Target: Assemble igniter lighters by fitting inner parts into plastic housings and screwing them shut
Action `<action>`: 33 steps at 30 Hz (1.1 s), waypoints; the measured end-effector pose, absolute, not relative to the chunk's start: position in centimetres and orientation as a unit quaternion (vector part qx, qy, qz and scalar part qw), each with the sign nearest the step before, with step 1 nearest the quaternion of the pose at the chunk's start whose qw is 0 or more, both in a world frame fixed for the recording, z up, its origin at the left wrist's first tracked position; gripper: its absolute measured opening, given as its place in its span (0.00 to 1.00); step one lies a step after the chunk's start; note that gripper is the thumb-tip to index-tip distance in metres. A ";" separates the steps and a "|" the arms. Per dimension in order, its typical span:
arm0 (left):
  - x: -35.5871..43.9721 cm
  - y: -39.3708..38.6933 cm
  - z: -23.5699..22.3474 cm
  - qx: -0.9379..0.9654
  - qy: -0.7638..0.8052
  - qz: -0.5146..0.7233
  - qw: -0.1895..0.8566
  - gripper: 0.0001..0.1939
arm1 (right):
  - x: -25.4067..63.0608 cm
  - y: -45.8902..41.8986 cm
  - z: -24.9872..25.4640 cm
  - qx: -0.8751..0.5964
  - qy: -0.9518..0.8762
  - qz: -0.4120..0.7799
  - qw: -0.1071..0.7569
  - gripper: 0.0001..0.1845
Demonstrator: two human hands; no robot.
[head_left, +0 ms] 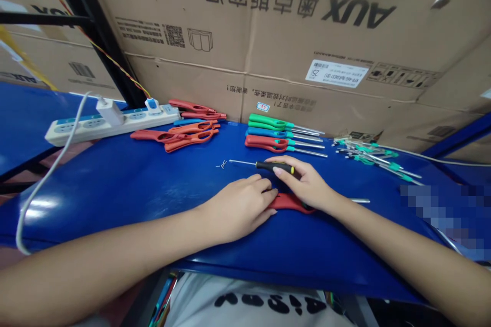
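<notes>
My right hand (309,184) is closed on a small black-and-yellow screwdriver (274,166), its shaft pointing left. A few tiny screws (223,164) lie just left of the screwdriver's tip. Under my hands lies a red long-reach lighter (286,201), its metal tube sticking out to the right past my right wrist. My left hand (243,207) has its fingers closed around the lighter's left end, which they hide. Behind them lies a row of assembled lighters (268,122) in green, blue and red, with tubes to the right.
Orange, red and blue lighter shells (187,133) lie at back left beside a white power strip (126,121) with a trailing cable. Metal tubes with teal parts (378,157) lie at back right. A large cardboard box (245,36) stands behind the blue table (161,189).
</notes>
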State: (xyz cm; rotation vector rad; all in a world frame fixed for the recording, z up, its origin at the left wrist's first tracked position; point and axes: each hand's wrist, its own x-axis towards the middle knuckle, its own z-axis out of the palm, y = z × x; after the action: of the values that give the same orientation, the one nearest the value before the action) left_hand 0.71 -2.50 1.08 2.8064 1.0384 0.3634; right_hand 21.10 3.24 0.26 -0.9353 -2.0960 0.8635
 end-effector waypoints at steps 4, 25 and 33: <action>0.6 -1.7 0.8 0.900 0.339 0.199 0.186 0.16 | 22.1 2.9 1.3 -0.428 -0.692 0.408 0.415 0.15; 0.6 1.8 1.8 0.346 0.432 0.491 0.673 0.09 | 24.9 3.2 1.5 -0.418 -0.599 0.436 0.527 0.12; 0.4 1.7 1.5 0.440 0.450 0.500 0.595 0.13 | 25.1 3.6 1.7 -0.391 -0.573 0.478 0.539 0.08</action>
State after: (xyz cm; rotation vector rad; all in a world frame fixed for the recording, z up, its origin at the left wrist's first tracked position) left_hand 0.43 1.66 1.48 1.0229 1.0452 1.1612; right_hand 25.06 3.56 1.67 -0.9308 -1.3620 1.1362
